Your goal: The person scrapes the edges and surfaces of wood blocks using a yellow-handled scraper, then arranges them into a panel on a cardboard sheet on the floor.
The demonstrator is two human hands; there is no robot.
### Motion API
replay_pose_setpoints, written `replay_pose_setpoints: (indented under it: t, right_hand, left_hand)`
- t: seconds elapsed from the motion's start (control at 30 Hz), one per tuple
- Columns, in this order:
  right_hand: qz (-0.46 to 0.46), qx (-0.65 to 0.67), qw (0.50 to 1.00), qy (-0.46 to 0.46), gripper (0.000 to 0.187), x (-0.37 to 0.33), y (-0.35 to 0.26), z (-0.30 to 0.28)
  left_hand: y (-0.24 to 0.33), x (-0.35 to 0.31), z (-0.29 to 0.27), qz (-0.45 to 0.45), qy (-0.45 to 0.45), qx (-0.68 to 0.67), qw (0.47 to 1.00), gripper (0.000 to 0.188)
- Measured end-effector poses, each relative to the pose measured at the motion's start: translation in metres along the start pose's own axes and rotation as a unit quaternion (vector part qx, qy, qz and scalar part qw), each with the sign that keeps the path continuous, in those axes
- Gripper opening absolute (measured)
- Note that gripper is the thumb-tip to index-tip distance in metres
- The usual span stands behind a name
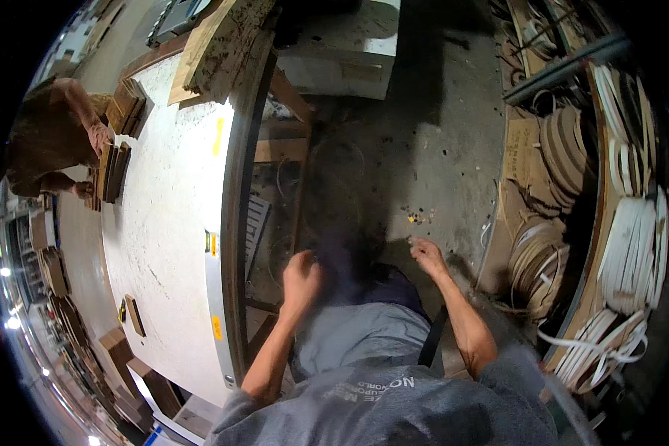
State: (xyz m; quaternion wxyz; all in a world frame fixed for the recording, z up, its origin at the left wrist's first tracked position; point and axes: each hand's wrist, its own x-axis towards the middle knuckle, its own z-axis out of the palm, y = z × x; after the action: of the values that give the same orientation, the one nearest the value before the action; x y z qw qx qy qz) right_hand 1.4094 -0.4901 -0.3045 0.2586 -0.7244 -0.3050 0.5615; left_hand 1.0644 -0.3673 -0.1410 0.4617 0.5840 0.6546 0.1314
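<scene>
My left hand [302,281] is curled into a loose fist, slightly blurred, in front of my waist. It is apart from the worktable, and nothing shows in it. Over the floor to the right, my right hand [429,257] hangs with its fingers loosely bent and partly apart. No object can be made out in that hand. Beside my left arm runs the white-topped worktable [163,215]. A long silver spirit level [215,282] with orange-yellow labels lies along its near edge.
Across the table a co-worker's hand [100,138] touches stacked wood strips [114,172]. Wood boards [215,56] lie at the table's far end. On the right, shelving holds brown edging coils [565,152] and white coils [632,256]. Small scraps [421,216] dot the concrete floor [453,160].
</scene>
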Motion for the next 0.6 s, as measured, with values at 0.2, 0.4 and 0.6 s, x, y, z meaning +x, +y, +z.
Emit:
replay_pose_setpoints:
  t: [0.2, 0.4, 0.6]
  right_hand:
    - [0.070, -0.247, 0.943, -0.214, 0.031, 0.054, 0.011, -0.030]
    - [0.043, -0.202, 0.963, -0.174, 0.034, 0.135, -0.035, -0.183]
    - [-0.028, -0.075, 0.949, -0.305, 0.017, 0.202, -0.143, -0.220]
  left_hand:
    - [-0.009, 0.103, 0.081, -0.153, -0.175, 0.084, 0.969, 0.053]
    - [0.040, 0.172, 0.121, -0.191, -0.154, 0.081, 0.966, 0.045]
    - [0.001, 0.143, 0.157, -0.281, -0.005, -0.082, 0.956, 0.027]
